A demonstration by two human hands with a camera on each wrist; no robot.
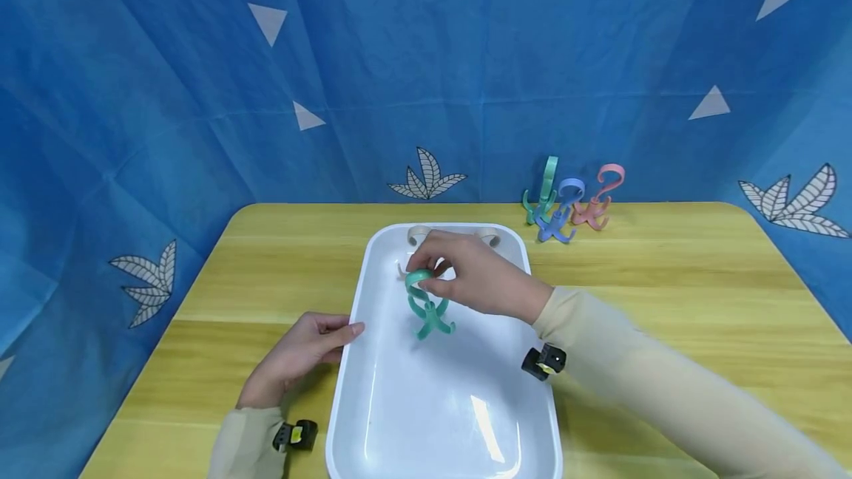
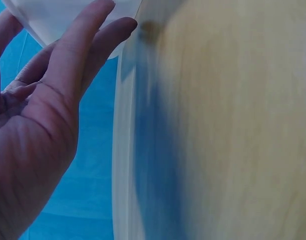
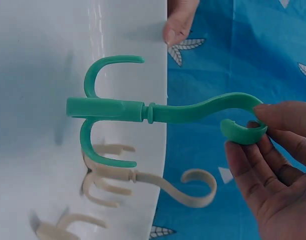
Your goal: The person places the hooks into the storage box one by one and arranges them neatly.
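Blue cloth (image 1: 373, 35), printed with pale triangles (image 1: 268, 22) and outlined leaves (image 1: 148, 283), hangs behind a wood-grain table (image 1: 213, 331). Toward the left, a cream sleeve (image 1: 246, 438) with a small black wrist camera (image 1: 296, 435) leads to the left hand (image 1: 302, 352). Its thumb lies over the left rim of a white rectangular tray (image 1: 413, 405) and the other fingers sit on the outer side, so the edge is pinched between them.

Inside the tray, near its far end, are two beige hooks — one with its curl at the left (image 1: 418, 233), the other with its curl at the right (image 1: 490, 233), both partly hidden behind the right hand (image 1: 475, 276). That hand grasps the curled top of a green multi-pronged hook (image 1: 433, 316) between thumb and fingers. The hook hangs within the tray's outline, curl up and prongs down; whether the prongs touch the tray floor, I cannot tell.

Farther right, at the table's back edge, three more hooks stand with curls upward: a second green hook (image 1: 547, 187), a blue hook (image 1: 556, 226) slightly in front, and a pink hook (image 1: 589, 211) — close together. A second cream sleeve (image 1: 665, 390), with its own black camera (image 1: 546, 361), runs to the lower right corner.
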